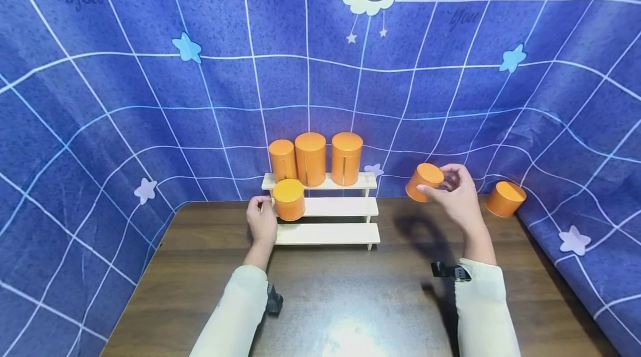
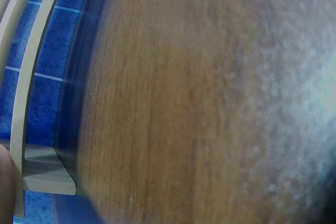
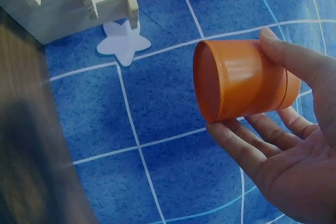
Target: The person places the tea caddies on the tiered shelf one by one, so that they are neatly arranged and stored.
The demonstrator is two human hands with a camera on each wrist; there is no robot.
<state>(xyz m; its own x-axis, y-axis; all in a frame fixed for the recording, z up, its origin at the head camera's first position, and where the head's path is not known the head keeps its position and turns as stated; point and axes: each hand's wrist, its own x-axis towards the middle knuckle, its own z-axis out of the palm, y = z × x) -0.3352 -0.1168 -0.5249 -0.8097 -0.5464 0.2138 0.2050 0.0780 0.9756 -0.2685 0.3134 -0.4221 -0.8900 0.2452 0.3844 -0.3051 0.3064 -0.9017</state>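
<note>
My right hand [image 1: 458, 196] holds a short orange canister [image 1: 424, 182] tilted above the back of the table, thumb on one side and fingers on the other. In the right wrist view the orange canister [image 3: 247, 80] shows its flat end facing left. My left hand [image 1: 262, 223] has curled fingers at the left end of a wooden three-step rack [image 1: 340, 207], pinching it. In the left wrist view a fingertip [image 2: 6, 187] overlaps the end of a slat [image 2: 31, 72]. Beside those fingers, at the middle step, stands a short orange canister [image 1: 289, 201].
On the top step are three orange canisters: a narrower one [image 1: 282, 159] at left, a tall one [image 1: 311, 159] and another [image 1: 346, 159]. A short canister [image 1: 506, 199] stands at the table's back right. A blue cloth [image 1: 320, 84] hangs behind the brown table [image 1: 350, 284].
</note>
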